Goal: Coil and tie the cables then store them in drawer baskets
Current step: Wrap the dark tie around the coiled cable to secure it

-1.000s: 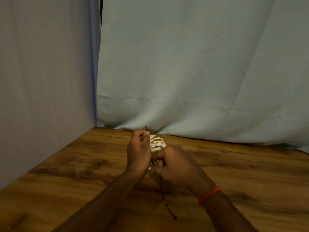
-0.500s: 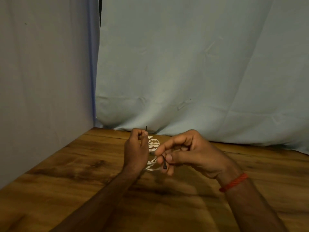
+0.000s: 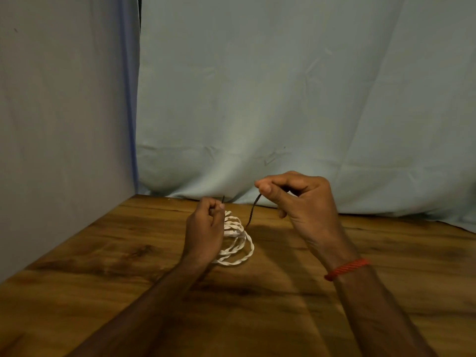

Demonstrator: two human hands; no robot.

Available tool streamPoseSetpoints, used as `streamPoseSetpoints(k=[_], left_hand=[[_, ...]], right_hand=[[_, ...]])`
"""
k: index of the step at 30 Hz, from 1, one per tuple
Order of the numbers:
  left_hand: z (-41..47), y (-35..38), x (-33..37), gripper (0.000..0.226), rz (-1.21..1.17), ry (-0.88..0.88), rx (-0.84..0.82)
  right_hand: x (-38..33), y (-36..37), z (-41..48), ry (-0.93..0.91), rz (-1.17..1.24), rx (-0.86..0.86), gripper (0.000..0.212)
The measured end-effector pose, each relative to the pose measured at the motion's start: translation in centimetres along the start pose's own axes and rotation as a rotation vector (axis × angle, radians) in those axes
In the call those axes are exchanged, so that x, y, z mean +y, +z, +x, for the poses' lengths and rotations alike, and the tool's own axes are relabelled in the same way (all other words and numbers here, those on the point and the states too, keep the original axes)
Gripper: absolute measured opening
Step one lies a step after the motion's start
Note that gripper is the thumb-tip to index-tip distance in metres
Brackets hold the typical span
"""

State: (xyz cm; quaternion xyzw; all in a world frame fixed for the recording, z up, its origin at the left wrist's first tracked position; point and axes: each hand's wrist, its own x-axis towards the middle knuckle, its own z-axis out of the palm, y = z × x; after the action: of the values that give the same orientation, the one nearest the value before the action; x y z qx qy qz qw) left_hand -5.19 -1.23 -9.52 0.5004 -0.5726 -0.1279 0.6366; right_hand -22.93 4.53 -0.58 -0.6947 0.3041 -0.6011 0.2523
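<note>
Both hands (image 3: 204,229) (image 3: 302,202) pinch dark tie (image 3: 252,212); white cable (image 3: 238,243) coiled.

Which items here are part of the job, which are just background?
In the job: coiled white twisted cable; thin dark tie string, its ends pinched by left hand and right hand.
Just there: brown wooden table; pale blue cloth backdrop; red thread wristband.
</note>
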Motion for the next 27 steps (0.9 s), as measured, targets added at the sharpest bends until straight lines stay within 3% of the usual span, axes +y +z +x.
streamPoseSetpoints(k=[4,10,22,27], left_hand=[[-0.4,0.1,0.1,0.012,-0.003,0.091,-0.047],[-1.3,0.2,0.7,0.010,-0.023,0.265,-0.152],[-1.8,0.4,1.0,0.013,-0.077,0.329,-0.221],[-1.7,0.4,0.9,0.011,-0.098,0.323,-0.207]], right_hand=[[1.4,1.0,-0.3,0.009,-0.072,0.039,0.013],[2.5,2.1,-0.7,0.138,-0.145,0.155,0.029],[4.0,2.4,-0.8,0.204,-0.238,0.096,0.008],[4.0,2.7,-0.7,0.257,-0.125,0.070,0.014]])
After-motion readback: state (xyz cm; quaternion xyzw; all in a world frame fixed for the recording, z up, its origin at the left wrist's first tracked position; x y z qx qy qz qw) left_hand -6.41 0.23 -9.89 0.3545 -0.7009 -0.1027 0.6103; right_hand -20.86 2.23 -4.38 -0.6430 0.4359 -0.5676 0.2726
